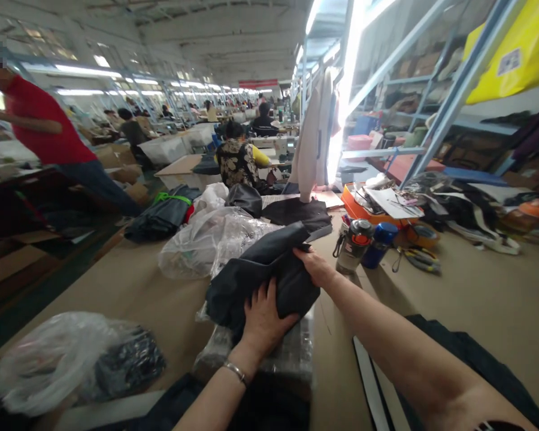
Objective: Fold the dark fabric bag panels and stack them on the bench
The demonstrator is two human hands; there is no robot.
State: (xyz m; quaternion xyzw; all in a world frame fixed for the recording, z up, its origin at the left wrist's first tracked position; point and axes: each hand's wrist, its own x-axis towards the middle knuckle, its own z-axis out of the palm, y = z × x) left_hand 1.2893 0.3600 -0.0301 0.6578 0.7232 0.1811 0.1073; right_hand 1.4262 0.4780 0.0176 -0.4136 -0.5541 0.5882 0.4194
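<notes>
A bundle of dark grey fabric [247,278] lies in front of me on top of clear plastic wrapping [291,344]. My left hand [265,317] rests flat on the fabric with its fingers spread, a bracelet at the wrist. At the bundle's right edge, my right hand [313,266] grips the fabric between thumb and fingers; part of the fingers is hidden under it. Behind the bundle sits a clear plastic bag [188,245]. A flat piece of dark cloth [300,215] lies farther back on the table.
Two bottles, one clear [354,245] and one blue [379,244], stand right of the bundle. Behind them is an orange tray [354,206] of papers. Another plastic bag [49,359] lies front left. A person in red [49,123] is at the left; another sits ahead at a sewing machine [273,146].
</notes>
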